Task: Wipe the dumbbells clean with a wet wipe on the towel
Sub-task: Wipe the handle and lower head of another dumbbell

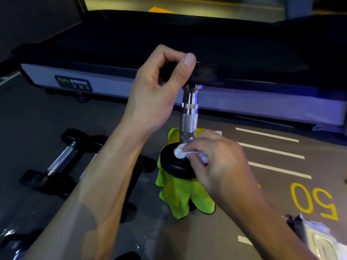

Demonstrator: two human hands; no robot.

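Observation:
A dumbbell (189, 117) with a chrome knurled handle and black ends stands upright on a lime-green towel (180, 197) spread on the floor. My left hand (157, 87) grips its upper black end, fingers and thumb curled round it. My right hand (219, 162) pinches a crumpled white wet wipe (180, 153) and presses it on the top face of the lower black end, beside the handle's base.
More black dumbbells (62, 162) with chrome handles lie on the floor to the left, partly hidden behind my left forearm. A treadmill (75, 79) runs across the back. A wet wipe packet (319, 239) lies at the lower right. White lines and a yellow "50" mark the floor at right.

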